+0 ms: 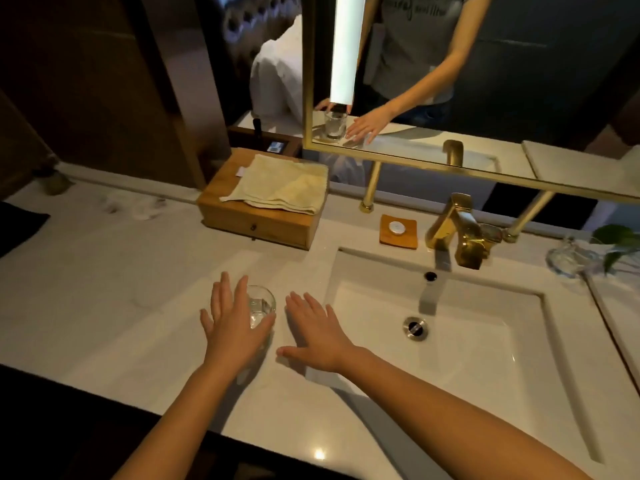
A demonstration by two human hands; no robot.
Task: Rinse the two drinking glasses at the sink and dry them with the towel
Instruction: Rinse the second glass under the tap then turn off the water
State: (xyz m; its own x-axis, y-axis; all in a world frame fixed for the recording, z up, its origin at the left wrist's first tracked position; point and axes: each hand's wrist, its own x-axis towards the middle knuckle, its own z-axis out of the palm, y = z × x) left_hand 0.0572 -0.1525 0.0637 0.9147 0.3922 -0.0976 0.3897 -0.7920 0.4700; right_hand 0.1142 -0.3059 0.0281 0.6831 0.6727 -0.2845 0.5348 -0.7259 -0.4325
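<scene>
Glass on the tabletop was half covered by the left hand, grip spread open for a likely pickup, the right hand held flat, empty, at three o'clock.

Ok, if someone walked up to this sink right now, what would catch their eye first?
Two bare forearms reach in from below: the left hand spread over a drinking glass on the white counter, the right hand held flat beside it. Behind the basin stands a gold faucet, and a pale towel lies on a wooden box at the back.
</scene>
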